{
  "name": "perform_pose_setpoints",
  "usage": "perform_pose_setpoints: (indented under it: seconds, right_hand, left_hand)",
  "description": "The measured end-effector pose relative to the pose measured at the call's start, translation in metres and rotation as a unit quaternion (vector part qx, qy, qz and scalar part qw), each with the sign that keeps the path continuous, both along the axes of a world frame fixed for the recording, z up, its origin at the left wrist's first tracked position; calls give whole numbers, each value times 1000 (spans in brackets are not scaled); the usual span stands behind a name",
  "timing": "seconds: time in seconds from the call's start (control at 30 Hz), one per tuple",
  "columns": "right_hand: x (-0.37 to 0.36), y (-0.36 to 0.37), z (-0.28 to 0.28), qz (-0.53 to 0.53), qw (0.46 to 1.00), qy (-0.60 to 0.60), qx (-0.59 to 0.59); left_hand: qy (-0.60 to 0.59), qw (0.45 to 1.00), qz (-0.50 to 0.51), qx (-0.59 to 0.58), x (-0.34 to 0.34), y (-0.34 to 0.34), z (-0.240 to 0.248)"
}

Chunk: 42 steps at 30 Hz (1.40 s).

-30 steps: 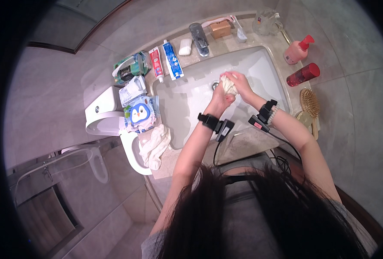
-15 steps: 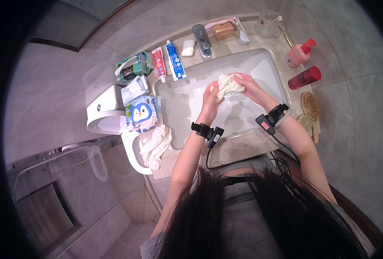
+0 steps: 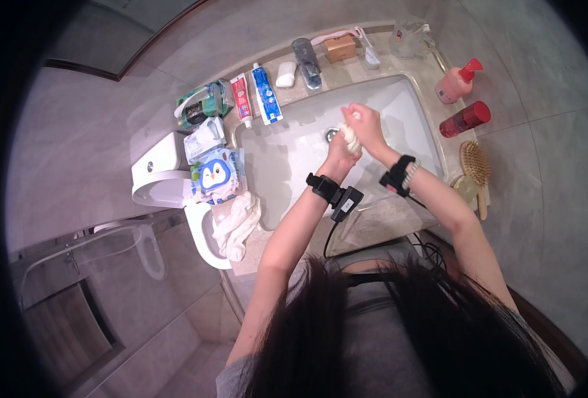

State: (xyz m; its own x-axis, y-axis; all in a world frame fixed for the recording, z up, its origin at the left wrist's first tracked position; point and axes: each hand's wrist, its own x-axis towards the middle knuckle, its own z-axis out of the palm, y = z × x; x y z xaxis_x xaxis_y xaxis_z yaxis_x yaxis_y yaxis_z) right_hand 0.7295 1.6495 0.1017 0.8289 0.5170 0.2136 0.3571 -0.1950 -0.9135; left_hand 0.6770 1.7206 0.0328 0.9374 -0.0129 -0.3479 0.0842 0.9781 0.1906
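Over the sink I hold a bunched, twisted white cloth; its exact kind cannot be made out. My left hand is closed round its lower end. My right hand grips the upper end, and the two fists are close together with the cloth squeezed between them. Part of the cloth is hidden by my fingers. The metal drain shows just left of my hands. Another crumpled white cloth, long and sock-like, lies on the counter left of the sink.
Along the back stand toothpaste tubes, white soap, a dark grey case, an orange box and a clear jug. To the right are a pink pump bottle, a red bottle and a hairbrush. Wipes packs lie left.
The cloth was spread loosely between my hands. Now it is wrung into a tighter bundle, my right hand has turned and moved left, and the drain has come into view.
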Motion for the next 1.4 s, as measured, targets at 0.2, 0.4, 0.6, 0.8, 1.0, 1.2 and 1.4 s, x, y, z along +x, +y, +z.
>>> perform_pose_setpoints:
  seconds: [0.2, 0.4, 0.6, 0.8, 1.0, 1.2, 1.4]
  right_hand:
    - [9, 3, 0, 20, 999, -40, -12]
    - [7, 8, -10, 79, 997, -6, 0]
    - [43, -7, -33, 180, 915, 353, -82]
    - [44, -24, -32, 254, 896, 364, 24]
    - [-6, -6, -22, 187, 975, 57, 109]
    - [-13, 3, -6, 187, 978, 47, 79]
    - [3, 7, 9, 130, 946, 281, 95]
  left_hand:
    - [139, 988, 46, 48, 7, -3, -9]
    - [118, 983, 85, 111, 1, -1, -2]
    - [111, 973, 77, 186, -17, 11, 41]
    - [140, 926, 217, 275, -34, 17, 44]
    - [129, 972, 125, 152, -22, 2, 13]
    - [-49, 990, 94, -91, -7, 9, -13]
    - [3, 996, -37, 86, 6, 22, -27]
